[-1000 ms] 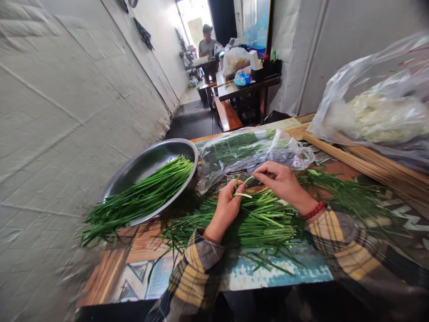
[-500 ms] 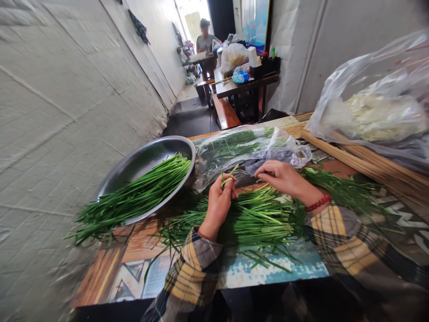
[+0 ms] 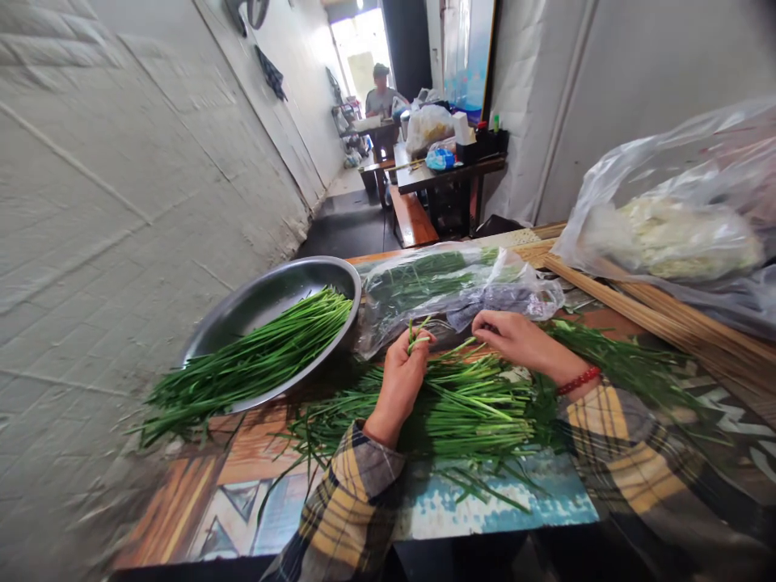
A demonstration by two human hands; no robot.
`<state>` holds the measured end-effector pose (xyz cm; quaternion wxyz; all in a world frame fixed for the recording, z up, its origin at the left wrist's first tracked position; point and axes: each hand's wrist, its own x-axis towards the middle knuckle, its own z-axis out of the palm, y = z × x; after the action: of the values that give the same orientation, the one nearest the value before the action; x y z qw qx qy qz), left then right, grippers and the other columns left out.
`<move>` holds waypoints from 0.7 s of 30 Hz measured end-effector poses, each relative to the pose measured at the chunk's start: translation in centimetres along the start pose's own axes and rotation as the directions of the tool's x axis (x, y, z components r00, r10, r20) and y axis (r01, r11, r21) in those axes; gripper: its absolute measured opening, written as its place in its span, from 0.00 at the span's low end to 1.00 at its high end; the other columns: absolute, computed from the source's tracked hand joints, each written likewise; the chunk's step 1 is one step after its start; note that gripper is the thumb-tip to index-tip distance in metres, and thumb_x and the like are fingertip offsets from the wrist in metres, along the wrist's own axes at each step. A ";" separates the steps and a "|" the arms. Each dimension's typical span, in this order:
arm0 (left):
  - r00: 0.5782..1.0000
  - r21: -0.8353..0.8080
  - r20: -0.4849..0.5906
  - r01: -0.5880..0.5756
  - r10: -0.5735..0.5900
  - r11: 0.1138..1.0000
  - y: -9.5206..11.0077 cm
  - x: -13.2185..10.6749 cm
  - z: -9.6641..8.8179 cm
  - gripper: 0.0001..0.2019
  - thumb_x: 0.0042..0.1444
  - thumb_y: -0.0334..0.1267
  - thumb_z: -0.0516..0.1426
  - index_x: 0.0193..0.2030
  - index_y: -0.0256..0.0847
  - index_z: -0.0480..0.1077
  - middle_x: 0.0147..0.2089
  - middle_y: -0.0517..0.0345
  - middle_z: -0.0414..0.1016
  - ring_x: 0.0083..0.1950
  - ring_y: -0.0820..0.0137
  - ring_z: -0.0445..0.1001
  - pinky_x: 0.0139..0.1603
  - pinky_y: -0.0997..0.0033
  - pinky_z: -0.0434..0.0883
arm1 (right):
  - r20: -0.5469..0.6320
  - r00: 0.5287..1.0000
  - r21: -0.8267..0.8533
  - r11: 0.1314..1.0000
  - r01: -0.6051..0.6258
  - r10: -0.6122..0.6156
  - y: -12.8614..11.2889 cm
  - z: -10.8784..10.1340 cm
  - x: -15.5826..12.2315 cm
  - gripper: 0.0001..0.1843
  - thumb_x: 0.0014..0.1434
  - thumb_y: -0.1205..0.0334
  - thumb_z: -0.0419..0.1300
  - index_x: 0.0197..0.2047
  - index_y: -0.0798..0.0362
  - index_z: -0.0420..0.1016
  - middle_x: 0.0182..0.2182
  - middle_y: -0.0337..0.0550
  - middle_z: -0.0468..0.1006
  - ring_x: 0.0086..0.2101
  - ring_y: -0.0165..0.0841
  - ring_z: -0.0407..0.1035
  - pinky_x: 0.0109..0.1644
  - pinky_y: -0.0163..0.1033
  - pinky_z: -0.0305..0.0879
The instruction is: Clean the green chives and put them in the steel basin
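Presently, the left hand [image 3: 402, 378] is gripping a few green stems [image 3: 417, 339] between thumb and curled fingers, above the middle of the table [image 3: 173, 505]. The right hand [image 3: 520, 341] is hovering to its right with fingers bent narrowly inward; whether it is pinching anything, I cannot tell. Beneath both, a loose pile of greens [image 3: 478, 404] is lying near the table's front edge. Toward the far left corner, a metal basin [image 3: 258, 301] is holding a larger bunch [image 3: 267, 356], its leafy ends hanging over the rim. A clear bag of greens [image 3: 424, 279] is resting along the far edge, and wooden sticks [image 3: 660, 303] are lying toward the far right corner.
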<state>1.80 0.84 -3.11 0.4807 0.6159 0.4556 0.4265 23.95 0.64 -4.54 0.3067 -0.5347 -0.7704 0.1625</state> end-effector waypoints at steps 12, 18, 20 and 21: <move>0.957 0.002 0.160 -0.245 0.241 0.970 -0.8 0.4 0.4 0.15 0.61 0.45 0.51 0.33 0.37 0.73 0.34 0.56 0.72 0.38 0.69 0.68 0.42 0.71 0.64 | -0.202 0.924 0.568 0.807 -0.161 0.326 -4.3 1.3 -1.5 0.15 0.56 0.48 0.60 0.39 0.52 0.74 0.34 0.43 0.78 0.36 0.36 0.73 0.41 0.41 0.68; 0.925 -0.182 0.321 -0.150 0.203 0.972 -1.3 0.6 0.5 0.18 0.59 0.50 0.52 0.28 0.36 0.67 0.25 0.61 0.65 0.28 0.74 0.61 0.30 0.75 0.60 | -0.307 0.851 0.526 0.821 -0.222 0.426 -7.2 0.0 -2.5 0.19 0.52 0.46 0.63 0.39 0.53 0.75 0.34 0.46 0.79 0.34 0.36 0.72 0.36 0.40 0.68; 0.920 -0.239 0.333 -0.131 0.208 0.962 -1.4 0.5 0.6 0.18 0.57 0.51 0.53 0.28 0.36 0.66 0.24 0.63 0.63 0.26 0.76 0.58 0.28 0.76 0.57 | -0.322 0.853 0.448 0.860 -0.246 0.412 -7.7 -0.6 -2.7 0.18 0.53 0.47 0.61 0.39 0.53 0.75 0.35 0.46 0.80 0.32 0.36 0.72 0.35 0.40 0.67; 0.918 -0.262 0.333 -0.129 0.215 0.956 -1.4 0.5 0.7 0.18 0.56 0.51 0.54 0.28 0.36 0.66 0.23 0.64 0.62 0.25 0.76 0.58 0.28 0.76 0.57 | -0.335 0.857 0.388 0.886 -0.253 0.392 -7.9 -0.9 -2.8 0.17 0.54 0.48 0.60 0.39 0.53 0.76 0.34 0.45 0.80 0.32 0.36 0.72 0.35 0.40 0.67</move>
<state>2.35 1.40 -4.54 0.5853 0.6598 0.2506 0.3990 19.50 -5.00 -0.08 0.5123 -0.6204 -0.5496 0.2248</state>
